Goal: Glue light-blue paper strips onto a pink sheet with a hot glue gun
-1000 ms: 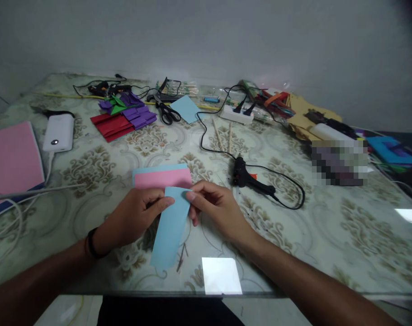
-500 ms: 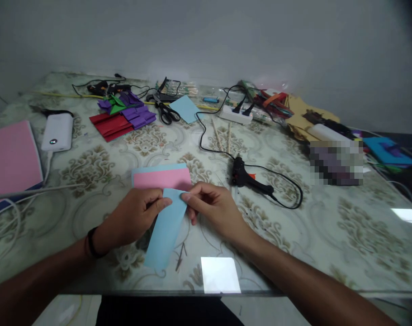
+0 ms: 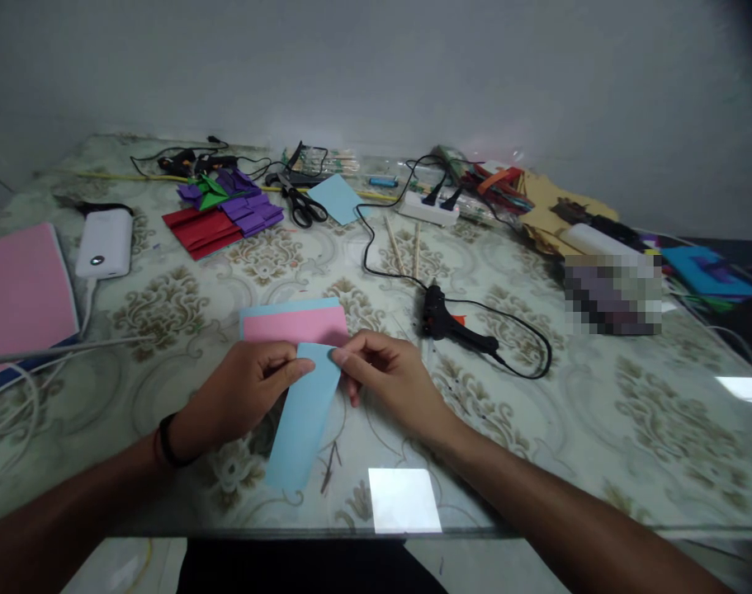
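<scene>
A light blue paper strip (image 3: 302, 425) slants down over the patterned table, its upper end held between both hands. My left hand (image 3: 243, 392) pinches its left edge, thumb on top. At the top right corner my right hand (image 3: 391, 375) pinches the same strip with thumb and fingers. Just beyond the hands lies a pink paper piece (image 3: 295, 326), with a light blue paper (image 3: 276, 308) showing behind its far edge. A black glue gun (image 3: 453, 322) rests to the right of my right hand.
Behind are black scissors (image 3: 301, 205), folded red paper (image 3: 202, 231), folded purple paper (image 3: 252, 213), a blue sheet (image 3: 337, 198) and a power strip (image 3: 429, 209). Two thin sticks (image 3: 416, 250) lie beyond the glue gun. At left are a white power bank (image 3: 105, 242) and pink sheets (image 3: 26, 289).
</scene>
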